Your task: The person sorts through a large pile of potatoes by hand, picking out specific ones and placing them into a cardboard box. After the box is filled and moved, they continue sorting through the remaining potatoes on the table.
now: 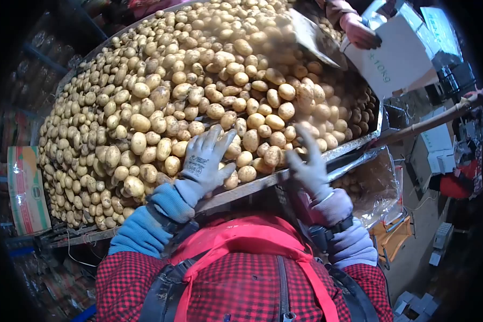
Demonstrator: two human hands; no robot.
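Note:
A broad heap of potatoes [214, 111] fills the bin in front of me. My left hand [203, 160], in a grey work glove, rests on the potatoes near the front rim with its fingers stretched out. Further right, my right hand [312, 170], gloved too, hovers at the rim beside the pile. Its fingers are apart, slightly smeared by motion, and no potato shows in them.
The bin's front rim [241, 196] runs just before my body. At the upper right another person's gloved hand [361, 33] touches a white carton [394, 59]. A plastic-lined box [378, 185] stands below the rim. A striped carton [28, 190] leans at the left.

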